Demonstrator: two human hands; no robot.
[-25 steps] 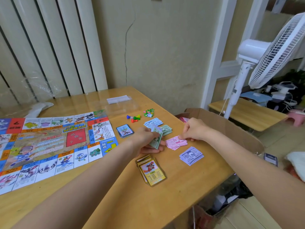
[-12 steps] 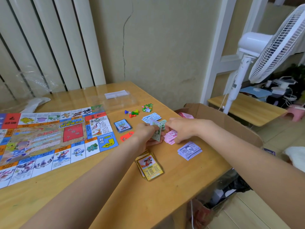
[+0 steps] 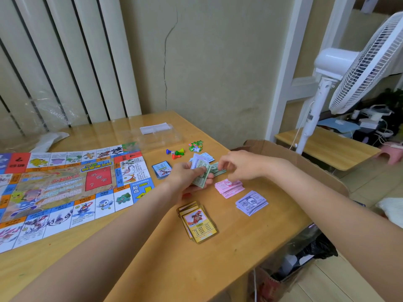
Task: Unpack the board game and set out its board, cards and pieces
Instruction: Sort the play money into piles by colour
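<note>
The colourful game board lies unfolded on the left of the wooden table. My left hand grips a wad of green play money. My right hand has curled fingers, and its fingertips pinch a green bill at a small green pile beside the wad. Below it lie a pink bill pile and a purple bill pile. Yellow cards sit near me, blue cards by the board. Coloured pawns, green tokens and pale blue bills lie behind.
A clear plastic tray and a white slip rest at the table's far side. An open cardboard box stands off the right edge, with a white standing fan and a low wooden bench beyond.
My right hand left the pink pile, reached to the wad in my left hand, and now draws away toward the green pile. My left hand keeps the wad.
</note>
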